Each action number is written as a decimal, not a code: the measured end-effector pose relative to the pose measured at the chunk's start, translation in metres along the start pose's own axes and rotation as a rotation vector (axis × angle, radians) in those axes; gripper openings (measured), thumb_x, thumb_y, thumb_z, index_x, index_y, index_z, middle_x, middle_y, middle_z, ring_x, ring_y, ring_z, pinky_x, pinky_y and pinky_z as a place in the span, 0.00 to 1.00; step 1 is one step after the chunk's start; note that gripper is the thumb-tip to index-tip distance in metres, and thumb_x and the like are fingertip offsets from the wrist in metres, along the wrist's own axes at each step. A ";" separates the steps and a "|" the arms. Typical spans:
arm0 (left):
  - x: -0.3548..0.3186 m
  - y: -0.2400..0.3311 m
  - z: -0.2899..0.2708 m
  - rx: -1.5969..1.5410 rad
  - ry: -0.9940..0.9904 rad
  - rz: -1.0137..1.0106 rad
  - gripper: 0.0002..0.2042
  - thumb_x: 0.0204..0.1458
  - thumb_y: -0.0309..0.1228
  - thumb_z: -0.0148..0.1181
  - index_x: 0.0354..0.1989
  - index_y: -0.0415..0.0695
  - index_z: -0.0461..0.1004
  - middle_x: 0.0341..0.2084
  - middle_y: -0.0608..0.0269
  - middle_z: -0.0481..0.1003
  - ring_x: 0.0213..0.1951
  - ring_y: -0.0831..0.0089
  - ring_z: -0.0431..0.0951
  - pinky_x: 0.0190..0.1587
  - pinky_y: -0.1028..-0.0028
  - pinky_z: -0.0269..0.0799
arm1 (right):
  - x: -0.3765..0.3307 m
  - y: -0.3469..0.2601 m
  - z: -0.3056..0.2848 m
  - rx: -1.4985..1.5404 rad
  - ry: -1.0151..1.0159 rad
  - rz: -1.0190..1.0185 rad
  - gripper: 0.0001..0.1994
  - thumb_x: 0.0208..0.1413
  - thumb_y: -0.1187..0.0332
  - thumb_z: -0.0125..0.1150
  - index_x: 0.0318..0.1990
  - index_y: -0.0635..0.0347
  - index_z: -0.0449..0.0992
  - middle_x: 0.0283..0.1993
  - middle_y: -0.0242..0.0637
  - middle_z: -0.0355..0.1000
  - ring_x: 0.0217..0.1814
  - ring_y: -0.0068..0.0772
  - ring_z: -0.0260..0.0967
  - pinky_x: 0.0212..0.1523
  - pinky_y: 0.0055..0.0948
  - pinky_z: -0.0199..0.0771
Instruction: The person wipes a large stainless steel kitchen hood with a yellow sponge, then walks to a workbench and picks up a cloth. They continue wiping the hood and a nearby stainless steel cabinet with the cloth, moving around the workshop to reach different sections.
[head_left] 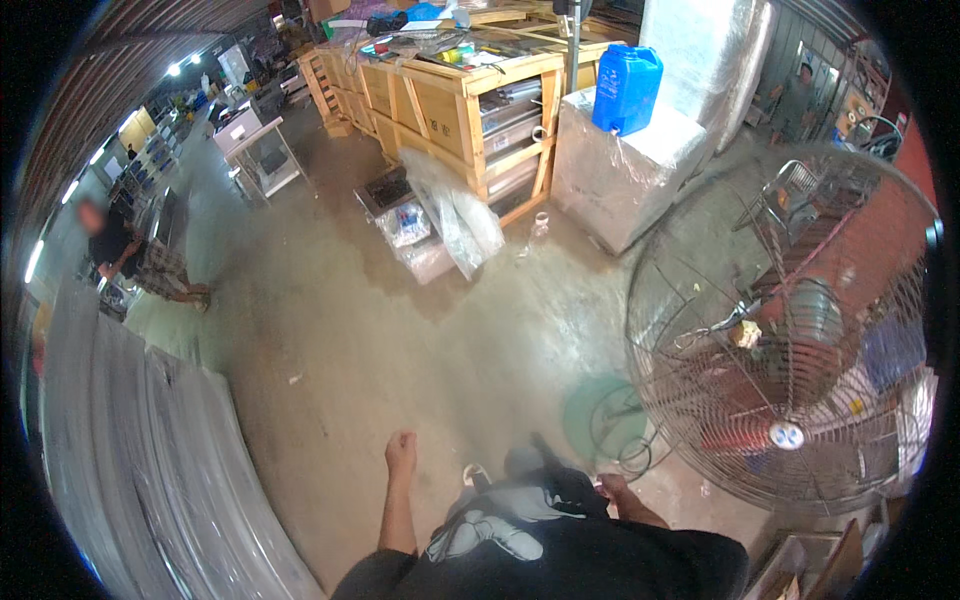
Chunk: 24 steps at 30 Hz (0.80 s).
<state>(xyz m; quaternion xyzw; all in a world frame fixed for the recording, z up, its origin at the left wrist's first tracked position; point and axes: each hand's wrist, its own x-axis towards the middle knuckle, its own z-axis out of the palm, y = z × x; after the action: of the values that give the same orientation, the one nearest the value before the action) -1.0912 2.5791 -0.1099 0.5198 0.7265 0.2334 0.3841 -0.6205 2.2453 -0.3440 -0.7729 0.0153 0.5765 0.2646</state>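
My left hand (402, 453) hangs out in front of my body with its fingers curled closed, and no object shows in it. Below it is bare concrete floor (340, 400). My right hand (614, 488) is close to my right side, its fingers closed and partly hidden. A small pale pink bit shows at its fingertips, too small to name. Just beyond that hand lies a green round thing (580, 418) on the floor, with dark loops like a cable or hose (634, 460) near it.
A large wire-caged fan (786, 436) stands close on my right. Long plastic-wrapped grey stacks (180, 430) line the left. Ahead are a wooden crate (425, 115), a wrapped box (600, 180) bearing a blue jerrycan (628, 90), and wrapped goods (430, 255). Two people stand farther off.
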 end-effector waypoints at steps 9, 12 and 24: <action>0.278 0.199 0.049 -0.139 -0.221 0.112 0.18 0.66 0.38 0.54 0.57 0.37 0.74 0.50 0.51 0.78 0.51 0.61 0.79 0.54 0.63 0.74 | 0.046 -0.115 0.144 -0.316 0.006 -0.252 0.19 0.62 0.57 0.56 0.48 0.64 0.79 0.37 0.46 0.79 0.35 0.43 0.78 0.35 0.43 0.78; 0.347 0.244 0.101 -0.177 -0.393 0.046 0.21 0.67 0.40 0.52 0.59 0.36 0.71 0.51 0.52 0.77 0.50 0.62 0.79 0.53 0.63 0.74 | 0.076 -0.212 0.173 -0.378 0.053 -0.204 0.18 0.61 0.58 0.58 0.48 0.63 0.79 0.38 0.46 0.78 0.36 0.42 0.78 0.36 0.41 0.77; 0.809 0.515 0.160 -0.481 -0.380 0.356 0.14 0.63 0.41 0.56 0.49 0.45 0.78 0.35 0.70 0.76 0.34 0.80 0.73 0.33 0.79 0.66 | 0.062 -0.662 0.123 0.566 0.386 -0.237 0.17 0.62 0.56 0.57 0.46 0.60 0.79 0.35 0.37 0.77 0.31 0.29 0.76 0.30 0.31 0.74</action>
<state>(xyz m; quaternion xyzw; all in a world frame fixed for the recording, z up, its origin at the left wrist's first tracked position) -0.7997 3.5064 -0.0806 0.5669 0.4643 0.3603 0.5772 -0.4906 2.8839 -0.1652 -0.7602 0.1343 0.3582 0.5251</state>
